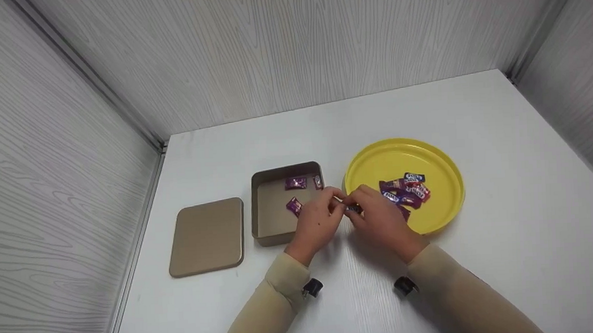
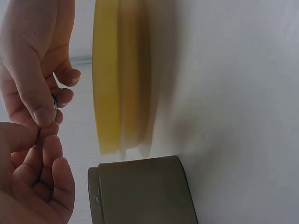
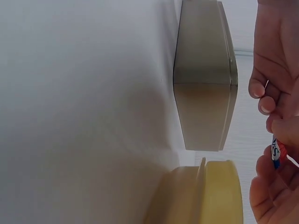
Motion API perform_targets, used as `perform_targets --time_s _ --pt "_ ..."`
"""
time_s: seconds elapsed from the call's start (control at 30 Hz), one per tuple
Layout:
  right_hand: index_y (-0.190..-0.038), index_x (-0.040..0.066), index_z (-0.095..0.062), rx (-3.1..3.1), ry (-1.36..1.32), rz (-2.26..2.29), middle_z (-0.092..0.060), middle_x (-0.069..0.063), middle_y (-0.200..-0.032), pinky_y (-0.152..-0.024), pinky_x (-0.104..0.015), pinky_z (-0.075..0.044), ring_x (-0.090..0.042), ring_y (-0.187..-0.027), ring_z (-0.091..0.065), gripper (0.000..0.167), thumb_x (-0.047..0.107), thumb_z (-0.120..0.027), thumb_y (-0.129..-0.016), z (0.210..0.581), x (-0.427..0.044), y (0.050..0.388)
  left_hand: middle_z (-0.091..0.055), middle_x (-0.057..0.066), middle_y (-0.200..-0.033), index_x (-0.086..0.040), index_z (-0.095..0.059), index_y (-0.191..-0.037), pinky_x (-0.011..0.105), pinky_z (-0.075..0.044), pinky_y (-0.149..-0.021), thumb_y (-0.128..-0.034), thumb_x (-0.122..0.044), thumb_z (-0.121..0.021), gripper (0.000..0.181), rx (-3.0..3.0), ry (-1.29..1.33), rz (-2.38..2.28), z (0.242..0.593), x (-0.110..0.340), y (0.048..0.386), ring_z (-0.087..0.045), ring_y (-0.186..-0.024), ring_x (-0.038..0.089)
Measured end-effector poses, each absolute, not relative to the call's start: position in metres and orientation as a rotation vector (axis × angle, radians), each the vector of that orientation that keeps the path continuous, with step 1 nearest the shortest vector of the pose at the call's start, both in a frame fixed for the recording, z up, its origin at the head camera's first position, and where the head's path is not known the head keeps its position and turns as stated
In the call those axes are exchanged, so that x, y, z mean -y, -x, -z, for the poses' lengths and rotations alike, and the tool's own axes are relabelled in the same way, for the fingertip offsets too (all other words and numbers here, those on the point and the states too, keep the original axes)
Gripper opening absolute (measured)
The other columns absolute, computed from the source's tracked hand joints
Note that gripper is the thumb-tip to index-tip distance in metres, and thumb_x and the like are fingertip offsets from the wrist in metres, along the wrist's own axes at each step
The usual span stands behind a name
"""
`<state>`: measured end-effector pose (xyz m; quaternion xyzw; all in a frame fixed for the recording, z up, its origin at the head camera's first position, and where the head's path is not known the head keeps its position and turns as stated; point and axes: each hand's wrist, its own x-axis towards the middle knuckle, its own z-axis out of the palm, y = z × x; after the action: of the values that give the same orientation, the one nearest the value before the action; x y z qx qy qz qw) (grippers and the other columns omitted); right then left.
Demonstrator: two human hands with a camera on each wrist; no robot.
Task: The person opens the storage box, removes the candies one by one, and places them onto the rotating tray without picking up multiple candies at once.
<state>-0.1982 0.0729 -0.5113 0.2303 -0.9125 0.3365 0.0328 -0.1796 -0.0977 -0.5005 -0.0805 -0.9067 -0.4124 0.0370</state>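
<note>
Over the gap between a tin and a plate, my two hands meet at a small wrapped candy (image 1: 353, 208). My right hand (image 1: 380, 218) pinches it between thumb and fingers. My left hand (image 1: 320, 219) has thumb and fingertip pinched at its other end. The wrapper (image 3: 275, 151) shows white, blue and red with lettering in the right wrist view; most of it is hidden by fingers. Purple candies (image 1: 295, 183) lie in the open square tin (image 1: 254, 203), partly behind my left hand. Blue, red and purple candies (image 1: 410, 198) are piled on the round yellow plate (image 1: 442, 180).
A flat square lid (image 1: 207, 236) lies left of the tin on the white table (image 1: 295, 131). Both the plate and the tin have raised rims. Wood-grained panels (image 1: 291, 46) stand around the back and sides.
</note>
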Motion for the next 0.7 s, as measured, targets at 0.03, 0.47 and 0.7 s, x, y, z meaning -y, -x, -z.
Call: perform_targets --time_s 0.03,0.47,0.7 --pt "-0.107 0.017 -0.069 2.822 -0.704 -1.042 -0.059 0.003 -0.098 -0.082 -0.034 -0.051 -0.015 -0.089 -0.054 0.015 0.022 -0.073 -0.094 0.512 -0.075 0.200 -0.065 -0.012 -0.087 -0.023 -0.064 -0.111 0.028 -0.048 -0.067 -0.0998 -0.021 -0.062 0.012 2.791 0.262 1.261 0.502 0.098 0.180 -0.056 -0.075 0.009" --pt "-0.106 0.013 -0.070 2.967 -0.683 -0.906 -0.065 -0.002 -0.104 -0.093 -0.046 -0.048 -0.025 -0.102 -0.059 0.018 0.016 -0.070 -0.089 0.528 -0.121 0.223 -0.062 -0.010 -0.099 -0.016 -0.066 -0.117 0.029 -0.051 -0.081 -0.1004 -0.021 -0.062 0.017 2.840 0.231 1.177 0.508 0.110 0.181 -0.056 -0.091 0.008" --pt "-0.107 0.011 -0.069 2.990 -0.653 -0.831 -0.062 -0.006 -0.104 -0.089 -0.049 -0.047 -0.030 -0.103 -0.055 0.020 0.020 -0.070 -0.090 0.535 -0.130 0.224 -0.063 -0.008 -0.102 -0.017 -0.065 -0.115 0.031 -0.051 -0.084 -0.0997 -0.020 -0.061 0.016 2.831 0.168 1.128 0.511 0.117 0.185 -0.057 -0.093 0.010"
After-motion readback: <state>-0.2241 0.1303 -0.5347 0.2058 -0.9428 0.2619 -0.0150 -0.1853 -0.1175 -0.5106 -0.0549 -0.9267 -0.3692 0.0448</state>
